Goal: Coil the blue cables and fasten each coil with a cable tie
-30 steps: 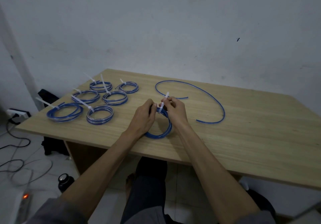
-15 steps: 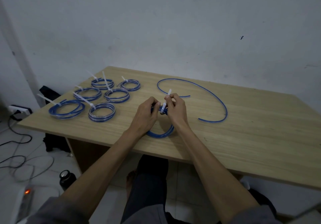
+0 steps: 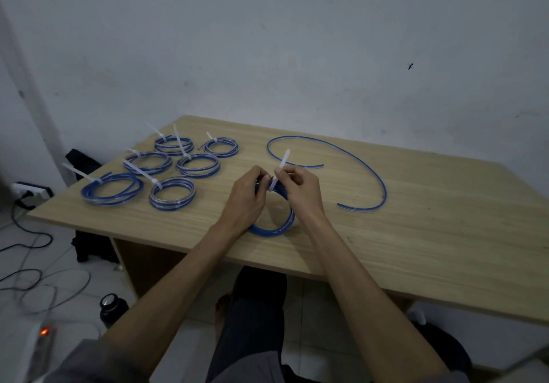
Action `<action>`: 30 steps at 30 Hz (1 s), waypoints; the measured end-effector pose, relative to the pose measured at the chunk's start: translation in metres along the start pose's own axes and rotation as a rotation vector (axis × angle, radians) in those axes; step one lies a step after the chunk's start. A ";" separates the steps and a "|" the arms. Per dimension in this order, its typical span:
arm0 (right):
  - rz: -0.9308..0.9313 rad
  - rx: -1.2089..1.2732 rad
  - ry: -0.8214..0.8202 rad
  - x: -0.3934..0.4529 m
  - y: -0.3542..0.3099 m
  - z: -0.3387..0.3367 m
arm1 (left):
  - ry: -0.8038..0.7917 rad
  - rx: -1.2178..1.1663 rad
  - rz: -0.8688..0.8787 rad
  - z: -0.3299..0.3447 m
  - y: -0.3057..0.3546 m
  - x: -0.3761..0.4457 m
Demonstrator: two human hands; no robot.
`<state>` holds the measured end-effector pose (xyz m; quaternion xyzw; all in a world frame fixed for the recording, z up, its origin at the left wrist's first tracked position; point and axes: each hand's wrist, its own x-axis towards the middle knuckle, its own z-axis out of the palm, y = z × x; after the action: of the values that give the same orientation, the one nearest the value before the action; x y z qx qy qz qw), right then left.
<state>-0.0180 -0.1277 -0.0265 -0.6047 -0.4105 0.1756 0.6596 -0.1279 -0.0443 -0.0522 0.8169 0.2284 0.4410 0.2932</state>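
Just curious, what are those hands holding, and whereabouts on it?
The left hand grips the top of a blue cable coil. The right hand pinches the white cable tie wrapped there, near its base.

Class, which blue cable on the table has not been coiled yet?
The loose blue cable right of the hands: one open arc with no tie, unlike the tied coils.

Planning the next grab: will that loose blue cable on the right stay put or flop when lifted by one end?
The loose cable holds a smooth open arc on the table, so it is probably springy, not limp. Thin, so likely light. Lifted by one end it may swing and drag.
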 end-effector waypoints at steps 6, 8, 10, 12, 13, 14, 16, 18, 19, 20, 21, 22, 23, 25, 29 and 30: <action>-0.050 -0.125 -0.008 0.009 0.002 0.001 | -0.011 -0.063 0.083 -0.002 0.000 0.000; -0.047 -0.126 -0.009 0.011 0.004 0.004 | 0.002 -0.063 0.088 -0.002 -0.001 0.001; -0.026 -0.125 0.011 0.012 0.003 0.006 | 0.024 -0.072 0.073 -0.003 -0.004 0.002; 0.006 -0.092 0.030 0.012 0.002 0.008 | 0.037 -0.079 0.060 -0.003 -0.005 0.003; 0.027 -0.070 0.033 0.012 0.002 0.009 | 0.039 -0.076 0.059 -0.003 -0.006 0.003; 0.052 -0.049 0.035 0.012 0.002 0.010 | 0.038 -0.072 0.059 -0.003 -0.006 0.004; 0.089 -0.015 0.041 0.013 0.004 0.012 | 0.029 -0.065 0.055 -0.003 -0.005 0.003; 0.103 0.011 0.050 0.015 0.006 0.014 | 0.022 -0.057 0.054 -0.003 -0.004 0.003; 0.105 0.019 0.052 0.016 0.006 0.015 | 0.024 -0.054 0.060 -0.003 -0.003 0.002; 0.103 0.024 0.050 0.017 0.006 0.015 | 0.027 -0.053 0.067 -0.003 -0.002 0.002; 0.103 0.026 0.049 0.018 0.006 0.016 | 0.028 -0.053 0.077 -0.003 -0.002 0.002; 0.105 0.030 0.052 0.019 0.006 0.016 | 0.023 -0.052 0.087 -0.003 -0.002 0.002; 0.112 0.036 0.057 0.020 0.006 0.015 | 0.014 -0.050 0.096 -0.003 -0.002 0.002; 0.151 0.057 0.072 0.023 0.005 0.015 | -0.007 -0.035 0.099 -0.002 -0.003 0.002; 0.223 0.083 0.092 0.027 0.007 0.018 | -0.026 -0.026 0.066 -0.002 -0.003 0.003; 0.235 0.090 0.099 0.027 0.007 0.018 | -0.040 -0.027 0.048 -0.002 -0.003 0.003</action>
<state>-0.0133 -0.0945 -0.0256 -0.6263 -0.2953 0.2399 0.6804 -0.1285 -0.0399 -0.0516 0.8268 0.1966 0.4347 0.2980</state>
